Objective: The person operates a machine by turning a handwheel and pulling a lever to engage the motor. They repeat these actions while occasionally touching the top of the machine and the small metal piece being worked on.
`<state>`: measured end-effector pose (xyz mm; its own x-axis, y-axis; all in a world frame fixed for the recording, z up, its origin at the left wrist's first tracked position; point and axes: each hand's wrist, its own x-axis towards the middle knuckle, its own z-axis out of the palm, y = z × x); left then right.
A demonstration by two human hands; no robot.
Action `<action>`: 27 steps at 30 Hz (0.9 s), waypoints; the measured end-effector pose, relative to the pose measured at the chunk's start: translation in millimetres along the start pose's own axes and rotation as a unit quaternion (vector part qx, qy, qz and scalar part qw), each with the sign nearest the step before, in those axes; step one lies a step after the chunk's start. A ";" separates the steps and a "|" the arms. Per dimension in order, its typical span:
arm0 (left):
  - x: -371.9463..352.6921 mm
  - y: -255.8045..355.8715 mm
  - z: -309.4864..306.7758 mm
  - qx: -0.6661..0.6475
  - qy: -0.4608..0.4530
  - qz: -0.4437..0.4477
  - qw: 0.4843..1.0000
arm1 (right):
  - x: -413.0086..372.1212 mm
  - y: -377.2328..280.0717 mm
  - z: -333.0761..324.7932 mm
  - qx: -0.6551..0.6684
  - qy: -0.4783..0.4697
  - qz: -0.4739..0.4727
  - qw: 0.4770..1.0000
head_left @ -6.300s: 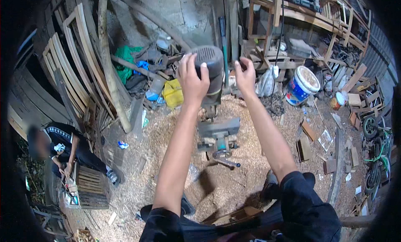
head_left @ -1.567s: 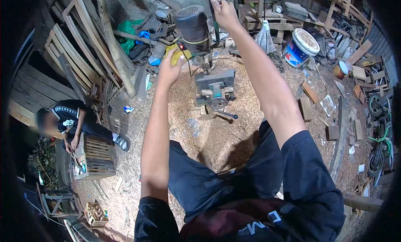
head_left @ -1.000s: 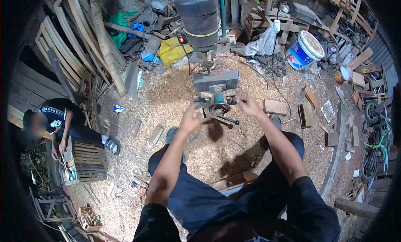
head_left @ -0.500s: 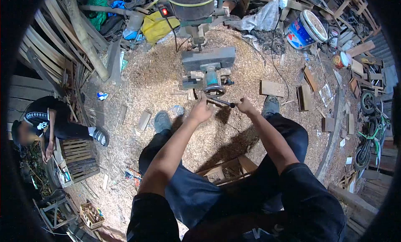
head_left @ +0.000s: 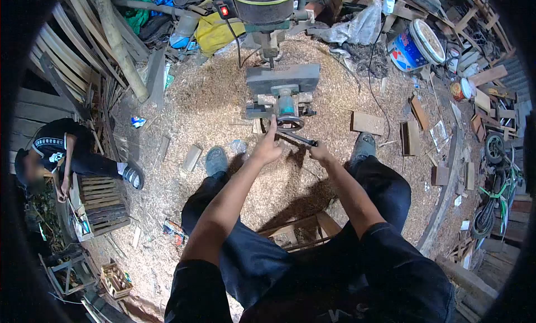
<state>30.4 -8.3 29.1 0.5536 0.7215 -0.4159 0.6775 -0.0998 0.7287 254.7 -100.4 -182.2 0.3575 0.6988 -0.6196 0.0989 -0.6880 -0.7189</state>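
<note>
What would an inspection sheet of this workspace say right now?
Surface: dirt floor strewn with wood shavings.
Job's things: machine upright; handwheel and lever at its near side.
Left hand: at the handwheel's left edge; contact unclear.
Right hand: closed on the lever's end.
Clutter: wooden block beside the right shoe; yellow fabric; paint bucket.
Cables: black cable hangs from the red-lit switch; dark cable trails across the floor, right side.
Surroundings: seated person by a slatted crate, left; bike, right.
</note>
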 end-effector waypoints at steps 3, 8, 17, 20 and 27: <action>3.3 -7.0 1.9 0.012 -0.006 0.014 1.000 | 28.1 18.0 11.4 0.021 0.067 0.005 0.998; 2.2 -5.6 -6.1 0.025 -0.035 0.005 0.999 | 30.9 23.5 10.8 0.062 0.078 -0.007 0.995; 5.9 -18.9 3.5 0.031 0.011 0.059 0.998 | 61.4 65.3 26.1 -0.023 0.146 -0.098 0.984; 4.1 -10.5 -0.6 0.054 -0.009 0.021 0.998 | 29.4 27.0 6.3 -0.129 0.112 -0.082 0.982; 7.7 -23.7 5.1 0.057 0.007 0.043 0.997 | 23.9 23.2 6.8 -0.099 0.128 -0.064 0.985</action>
<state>21.1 -3.8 5.8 0.6065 0.7156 -0.3464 0.6781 -0.2382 0.6953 259.2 -98.3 -215.8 0.5497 0.7280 -0.4098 0.3285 -0.6394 -0.6952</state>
